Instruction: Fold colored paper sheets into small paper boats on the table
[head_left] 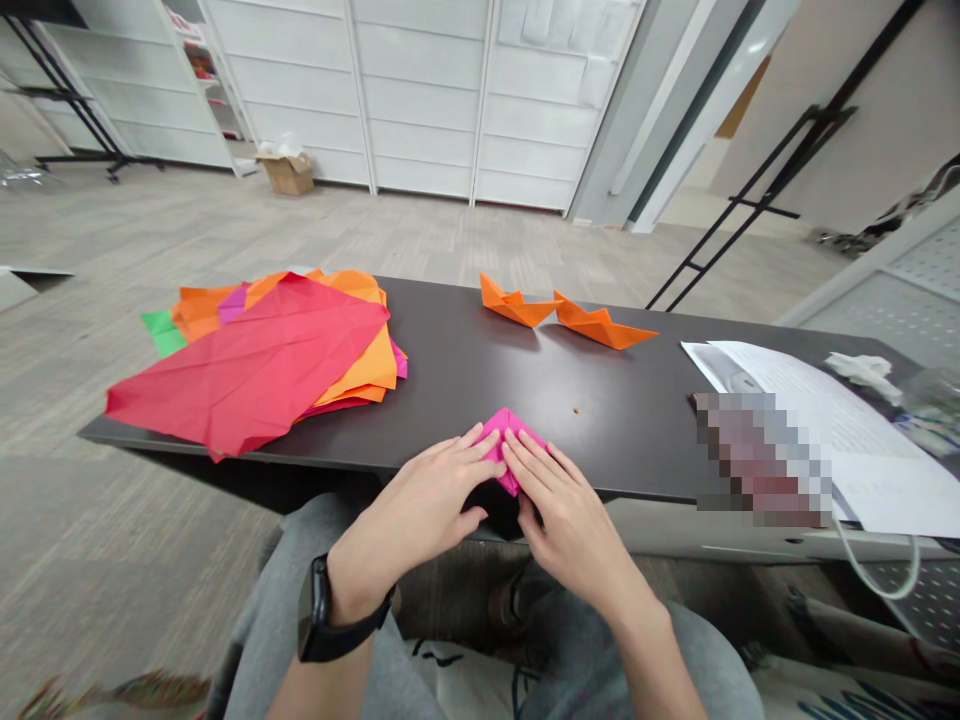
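A small folded pink paper (504,428) lies at the near edge of the dark table (465,370). My left hand (420,510), with a black watch on its wrist, presses flat on the paper's left side, fingers stretched out. My right hand (562,510) lies flat on the right side, its fingertips on the fold. Both hands cover most of the paper; only its upper tip shows.
A stack of red, orange, pink and green paper sheets (262,360) lies at the table's left. Two orange folded paper boats (517,303) (604,325) sit at the far edge. White printed sheets (810,420) lie at the right. A cardboard box (286,172) stands on the floor.
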